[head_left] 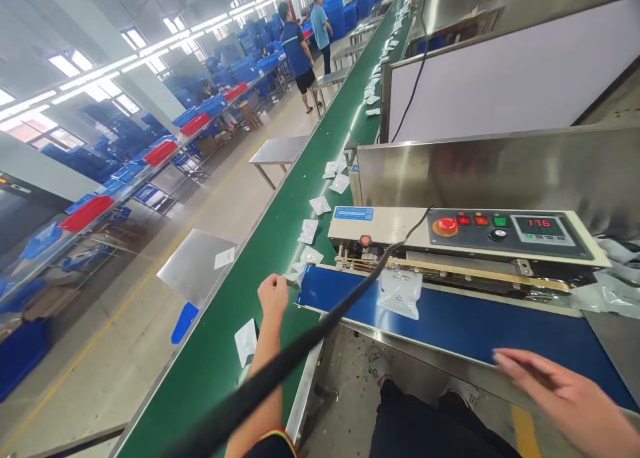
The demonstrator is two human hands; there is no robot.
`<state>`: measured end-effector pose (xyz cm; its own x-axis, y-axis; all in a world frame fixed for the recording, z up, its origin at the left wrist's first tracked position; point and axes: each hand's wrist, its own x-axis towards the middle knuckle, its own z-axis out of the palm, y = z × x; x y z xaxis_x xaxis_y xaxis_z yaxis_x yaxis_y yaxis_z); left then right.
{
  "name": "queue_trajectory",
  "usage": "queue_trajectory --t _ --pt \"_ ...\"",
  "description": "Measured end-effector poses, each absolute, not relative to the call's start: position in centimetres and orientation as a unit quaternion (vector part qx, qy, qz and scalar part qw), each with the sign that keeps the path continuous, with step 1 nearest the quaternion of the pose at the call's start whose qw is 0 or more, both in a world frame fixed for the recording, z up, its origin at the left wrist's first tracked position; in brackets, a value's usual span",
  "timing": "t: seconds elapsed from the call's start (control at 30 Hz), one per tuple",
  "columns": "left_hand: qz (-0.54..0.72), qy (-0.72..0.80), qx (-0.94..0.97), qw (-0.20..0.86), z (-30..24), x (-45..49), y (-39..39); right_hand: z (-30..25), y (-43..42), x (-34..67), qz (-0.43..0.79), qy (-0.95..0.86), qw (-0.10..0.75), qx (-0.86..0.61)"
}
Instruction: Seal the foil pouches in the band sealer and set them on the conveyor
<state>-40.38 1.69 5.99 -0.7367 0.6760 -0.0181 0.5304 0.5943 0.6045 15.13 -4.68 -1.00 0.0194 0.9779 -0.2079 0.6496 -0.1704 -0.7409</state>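
Note:
My left hand [273, 295] is a closed fist above the green conveyor belt [215, 385], just beside a small white pouch [295, 278]. Whether it grips that pouch, I cannot tell. Several more white pouches lie scattered along the belt, one [245, 342] close to my left forearm. My right hand [565, 398] is open, fingers extended, over the near edge of a blue sealer belt [465, 328]. A clear plastic bag [400, 294] lies on that blue belt, well to the left of my right hand, beside the heat-sealing machine [500, 235].
A black cable [310, 331] crosses the view in front of the sealer. Steel guard panels [490, 171] stand behind the machine. Beyond the green belt are steel tables, shelves of blue crates and two standing people [300, 51]. My feet show below.

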Motion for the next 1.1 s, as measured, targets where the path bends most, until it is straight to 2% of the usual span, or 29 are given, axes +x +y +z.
queue_trajectory --t 0.03,0.1,0.23,0.33,0.43,0.53,0.67,0.83,1.1 --pt "0.313 0.854 0.386 0.155 6.9 -38.7 1.4 -0.1 -4.1 13.1 0.405 -0.618 0.212 -0.639" --pt "0.342 0.775 0.475 0.237 8.1 -34.1 1.0 1.7 -3.0 9.1 0.434 -0.655 0.251 -0.565" --pt "0.336 0.637 0.538 0.438 7.9 -22.3 1.3 3.7 -1.6 5.4 0.373 -0.729 0.365 -0.444" --pt "0.34 0.557 0.49 0.578 6.0 -13.6 1.5 3.6 -1.7 8.2 0.362 -0.711 0.4 -0.451" --pt "0.397 0.481 0.412 0.664 3.5 -6.1 1.0 3.0 -2.7 13.6 0.379 -0.611 0.416 -0.557" --pt "0.396 0.454 0.424 0.676 1.2 0.4 0.4 1.9 -3.7 19.0 0.375 -0.47 0.428 -0.674" --pt "0.358 0.522 0.51 0.583 -1.3 7.5 1.6 0.1 -3.5 24.9 0.385 -0.326 0.45 -0.736" --pt "0.347 0.617 0.358 0.609 -3.5 13.0 5.4 -0.9 -0.2 29.4 0.479 -0.143 0.463 -0.732" --pt "0.412 0.628 0.248 0.612 -5.4 10.3 5.9 0.1 5.2 26.2 0.564 -0.155 0.394 -0.709"
